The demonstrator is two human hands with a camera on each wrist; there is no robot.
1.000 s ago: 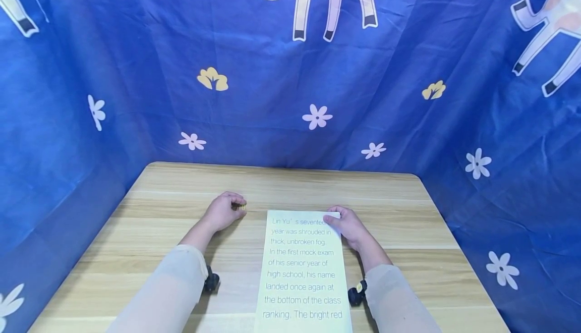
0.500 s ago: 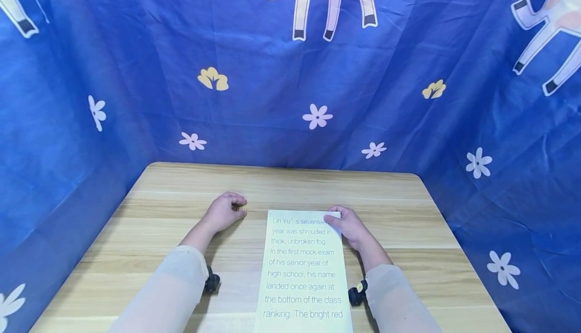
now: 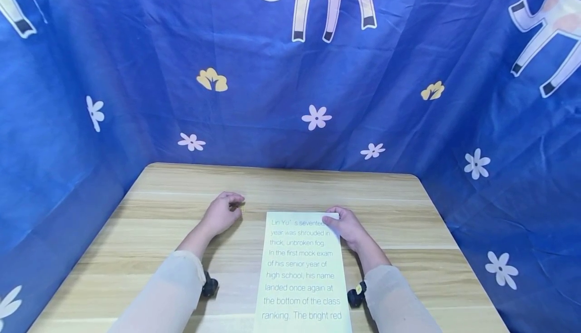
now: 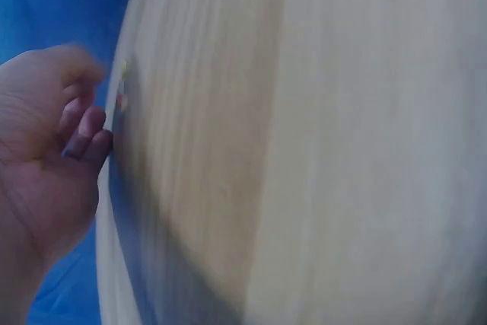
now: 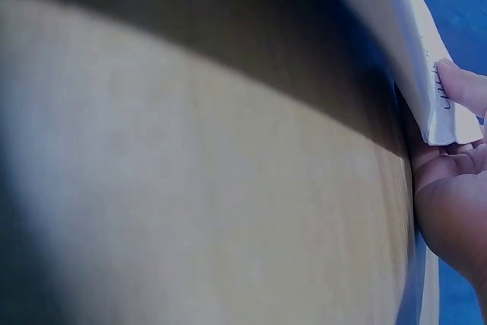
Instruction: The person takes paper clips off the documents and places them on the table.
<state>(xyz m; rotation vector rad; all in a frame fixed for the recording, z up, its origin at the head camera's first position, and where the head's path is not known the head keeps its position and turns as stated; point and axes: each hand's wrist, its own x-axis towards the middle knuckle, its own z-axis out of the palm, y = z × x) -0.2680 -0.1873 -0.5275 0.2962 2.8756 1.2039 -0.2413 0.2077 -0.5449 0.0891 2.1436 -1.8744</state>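
Observation:
My right hand [image 3: 347,226] pinches the top right corner of a tall cream printed sheet of paper [image 3: 301,270], thumb over the print and fingers behind. In the right wrist view the paper [image 5: 444,112] bends at its held edge. To the left of the sheet, my left hand [image 3: 222,213] hovers low over the table, fingers loosely curved and thumb apart. By its fingertips is a tiny yellowish thing [image 3: 242,210]. The left wrist view shows this small thing [image 4: 122,89] on the wood beyond the left hand [image 4: 57,123], with yellow and reddish bits, blurred.
A light wooden table [image 3: 390,202] with rounded far corners lies under both hands. Blue cloth [image 3: 263,121] with flower and animal prints surrounds it on the back and sides. Both wrists carry small black cameras. The paper runs out of the head view at the bottom.
The fingers of my left hand have loosened and drawn slightly left, leaving the small yellowish thing beside their tips. My right hand keeps its pinch on the paper.

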